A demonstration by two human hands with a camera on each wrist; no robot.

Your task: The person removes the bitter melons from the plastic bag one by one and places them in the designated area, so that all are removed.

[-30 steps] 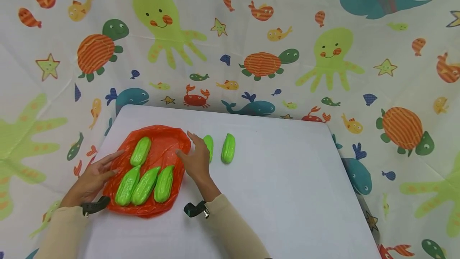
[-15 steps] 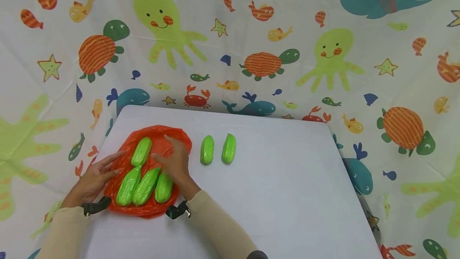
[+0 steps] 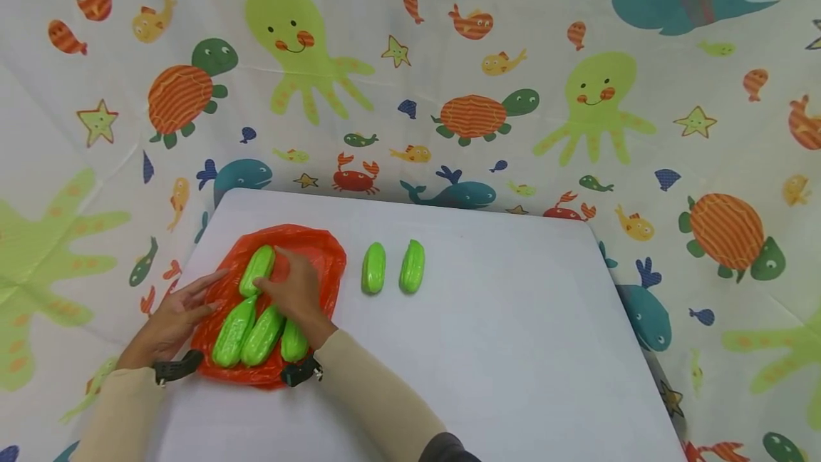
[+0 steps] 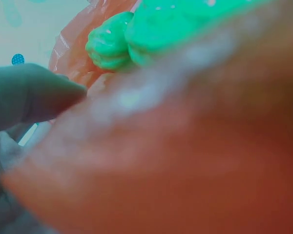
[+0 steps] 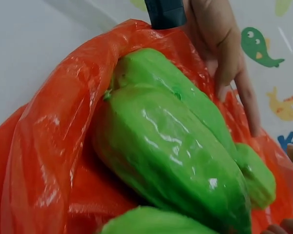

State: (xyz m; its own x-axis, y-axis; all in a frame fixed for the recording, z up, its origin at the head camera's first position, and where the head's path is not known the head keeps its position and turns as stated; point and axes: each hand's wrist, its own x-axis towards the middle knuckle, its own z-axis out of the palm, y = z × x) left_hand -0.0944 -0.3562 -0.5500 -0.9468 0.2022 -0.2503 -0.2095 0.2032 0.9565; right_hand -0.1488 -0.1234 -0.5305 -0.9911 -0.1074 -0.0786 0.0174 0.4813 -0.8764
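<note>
R hand (image 3: pixel 293 292) moved L, spread at glossy oblong veg (image 3: pixel 256 268) | L hand (image 3: pixel 168 326) loose on plas. bag (image 3: pixel 329 257)

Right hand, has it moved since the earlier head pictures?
Yes: judged against the rightmost green vegetable on the white table, the right hand has moved left, further across the red bag.

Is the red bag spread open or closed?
Spread open: the head view looks into the red bag, with four green vegetables showing inside.
</note>
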